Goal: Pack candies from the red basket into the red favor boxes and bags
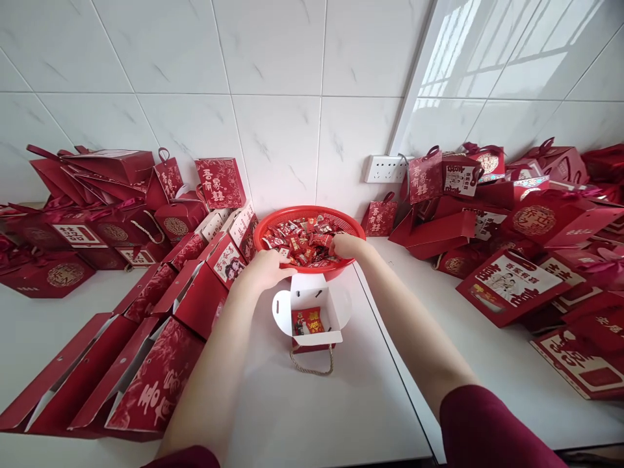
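A round red plastic basket (312, 211) against the tiled wall holds a heap of red wrapped candies (302, 244). My right hand (348, 247) reaches over its right rim with the fingertips down among the candies; what they hold, if anything, is hidden. At the basket's front left edge is my left hand (268, 268), fingers apart and nothing seen in them. Just in front of the basket stands an open box (333, 312), white inside, with its flaps spread and a rope handle (312, 372) lying toward me. Red packets (308, 320) lie inside it.
Rows of red boxes (160, 383) stand at the left, with more boxes (112, 231) piled behind them. A large pile of finished-looking red boxes (536, 221) covers the right side. A power strip (387, 169) is on the wall. A seam runs along the white table (312, 422).
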Tool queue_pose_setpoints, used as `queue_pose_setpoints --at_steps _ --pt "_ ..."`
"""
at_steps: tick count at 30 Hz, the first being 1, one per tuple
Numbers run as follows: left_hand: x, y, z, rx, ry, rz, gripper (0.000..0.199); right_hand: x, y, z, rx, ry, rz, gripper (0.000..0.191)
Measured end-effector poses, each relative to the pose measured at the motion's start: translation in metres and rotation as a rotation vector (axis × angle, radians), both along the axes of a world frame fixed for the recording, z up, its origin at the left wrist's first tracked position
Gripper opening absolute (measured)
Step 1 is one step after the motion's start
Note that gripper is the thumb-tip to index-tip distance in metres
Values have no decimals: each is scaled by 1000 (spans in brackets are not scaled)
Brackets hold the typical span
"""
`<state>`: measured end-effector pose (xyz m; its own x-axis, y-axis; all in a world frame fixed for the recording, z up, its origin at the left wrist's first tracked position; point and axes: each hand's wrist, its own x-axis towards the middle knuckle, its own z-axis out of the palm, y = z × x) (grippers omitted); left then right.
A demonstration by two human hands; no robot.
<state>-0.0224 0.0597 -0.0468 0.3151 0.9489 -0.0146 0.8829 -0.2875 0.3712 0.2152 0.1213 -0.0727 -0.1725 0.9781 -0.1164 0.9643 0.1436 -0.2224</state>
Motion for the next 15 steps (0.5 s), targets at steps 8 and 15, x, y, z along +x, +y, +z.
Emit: queue_pose_setpoints --at_steps 8,15 --pt "3 -1 -1 42 -32 -18 36 -24 28 -19 -250 -133 61 32" --pt "3 -3 -1 50 -31 -30 43 -15 23 -31 -57 58 27 44"
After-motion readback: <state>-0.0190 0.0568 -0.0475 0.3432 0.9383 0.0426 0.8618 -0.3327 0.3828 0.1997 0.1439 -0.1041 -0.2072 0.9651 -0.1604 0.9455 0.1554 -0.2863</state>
